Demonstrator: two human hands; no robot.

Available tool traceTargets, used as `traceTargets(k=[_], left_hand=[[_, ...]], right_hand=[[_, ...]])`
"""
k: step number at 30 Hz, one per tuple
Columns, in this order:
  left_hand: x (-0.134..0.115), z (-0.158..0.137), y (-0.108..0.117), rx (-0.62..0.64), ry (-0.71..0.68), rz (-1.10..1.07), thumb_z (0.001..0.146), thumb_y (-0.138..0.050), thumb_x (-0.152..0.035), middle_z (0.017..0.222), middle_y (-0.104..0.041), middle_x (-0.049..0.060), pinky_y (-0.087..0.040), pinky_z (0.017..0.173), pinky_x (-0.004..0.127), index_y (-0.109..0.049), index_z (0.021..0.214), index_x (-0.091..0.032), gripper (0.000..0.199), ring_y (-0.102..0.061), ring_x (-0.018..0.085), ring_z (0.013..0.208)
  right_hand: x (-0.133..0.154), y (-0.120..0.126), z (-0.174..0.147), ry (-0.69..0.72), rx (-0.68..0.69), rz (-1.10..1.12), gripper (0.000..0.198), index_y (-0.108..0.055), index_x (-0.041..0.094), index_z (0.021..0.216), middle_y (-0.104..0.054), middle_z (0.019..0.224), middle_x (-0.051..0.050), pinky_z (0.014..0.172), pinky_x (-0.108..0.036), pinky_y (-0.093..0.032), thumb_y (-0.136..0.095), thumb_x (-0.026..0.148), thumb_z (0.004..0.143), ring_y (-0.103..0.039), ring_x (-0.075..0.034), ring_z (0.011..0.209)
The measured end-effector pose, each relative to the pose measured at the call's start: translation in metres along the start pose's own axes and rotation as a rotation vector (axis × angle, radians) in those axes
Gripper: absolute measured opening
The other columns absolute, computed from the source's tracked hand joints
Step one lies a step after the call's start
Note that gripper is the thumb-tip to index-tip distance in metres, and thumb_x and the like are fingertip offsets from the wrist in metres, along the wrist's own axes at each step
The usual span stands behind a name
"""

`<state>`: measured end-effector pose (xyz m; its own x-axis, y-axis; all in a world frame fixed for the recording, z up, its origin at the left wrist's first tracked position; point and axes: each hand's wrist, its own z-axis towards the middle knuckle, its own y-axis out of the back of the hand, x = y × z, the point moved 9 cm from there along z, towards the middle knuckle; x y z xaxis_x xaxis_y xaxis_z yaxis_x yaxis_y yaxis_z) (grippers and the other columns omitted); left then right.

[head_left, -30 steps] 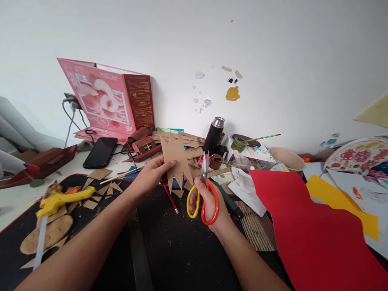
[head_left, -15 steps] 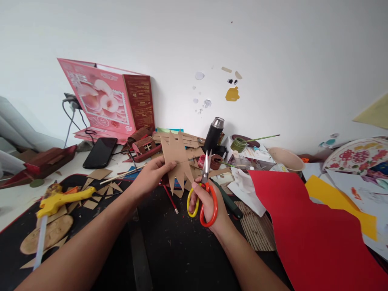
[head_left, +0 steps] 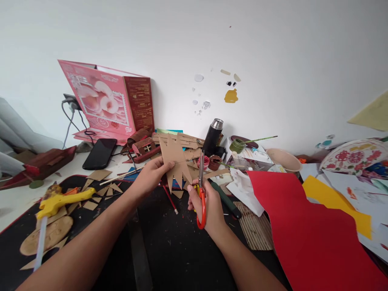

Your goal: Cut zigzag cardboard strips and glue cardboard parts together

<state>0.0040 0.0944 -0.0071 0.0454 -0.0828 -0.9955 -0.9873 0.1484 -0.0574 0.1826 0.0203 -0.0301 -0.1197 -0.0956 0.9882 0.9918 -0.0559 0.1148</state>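
I'd call this trimming: the left hand (head_left: 154, 171) pinches spiked cardboard (head_left: 178, 157), the right hand (head_left: 214, 207) clasps scissors (head_left: 201, 182) at the cardboard's 4 o'clock, and a snip would need careful alignment.

You have turned the scissors (head_left: 201, 193) nearly edge-on in your right hand (head_left: 212, 206).
Half a second ago both handle loops lay broadside to you, side by side; now the orange loop (head_left: 203, 208) shows as a narrow upright band, and the yellow loop (head_left: 197, 188) is mostly hidden behind it and your grip. The blades (head_left: 201, 165), whose flat faces you could see slightly parted, have swung round to a thin line, their gap unreadable. Your right thumb (head_left: 194, 197) has shifted toward the worktop's left edge.
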Motion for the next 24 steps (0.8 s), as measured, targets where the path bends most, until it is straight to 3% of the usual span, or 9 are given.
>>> traceTargets(k=[8,18,24], left_hand=[[0.0004,-0.0006,-0.0038,0.042,-0.003,0.029,0.067,-0.085,-0.070,0.074,-0.072,0.002,-0.040,0.049,0.025,-0.069,0.095,-0.019,0.060,-0.059,0.016,0.053],[-0.0015,0.0000,-0.0024,0.050,-0.044,0.026,0.071,-0.085,-0.069,0.078,-0.076,0.004,-0.042,0.050,0.026,-0.073,0.097,-0.018,0.058,-0.061,0.017,0.056],[-0.0022,0.0006,-0.0043,0.066,-0.051,-0.028,0.069,-0.088,-0.067,0.089,-0.082,0.008,-0.056,0.061,0.032,-0.075,0.102,-0.018,0.060,-0.073,0.025,0.069]], right_hand=[[0.0008,0.0015,-0.0005,0.024,0.005,-0.133,0.035,-0.066,0.023,0.105,-0.067,0.068,0.002,0.048,-0.028,-0.053,-0.070,0.057,0.096,-0.065,-0.018,0.046],[0.0003,0.0020,-0.0006,0.008,0.018,-0.142,0.032,-0.067,0.025,0.103,-0.066,0.065,0.002,0.049,-0.030,-0.053,-0.073,0.056,0.096,-0.064,-0.019,0.044],[0.0020,0.0004,-0.0020,0.006,0.030,-0.172,0.032,-0.068,0.025,0.101,-0.066,0.063,0.002,0.049,-0.029,-0.051,-0.077,0.054,0.092,-0.063,-0.019,0.043]])
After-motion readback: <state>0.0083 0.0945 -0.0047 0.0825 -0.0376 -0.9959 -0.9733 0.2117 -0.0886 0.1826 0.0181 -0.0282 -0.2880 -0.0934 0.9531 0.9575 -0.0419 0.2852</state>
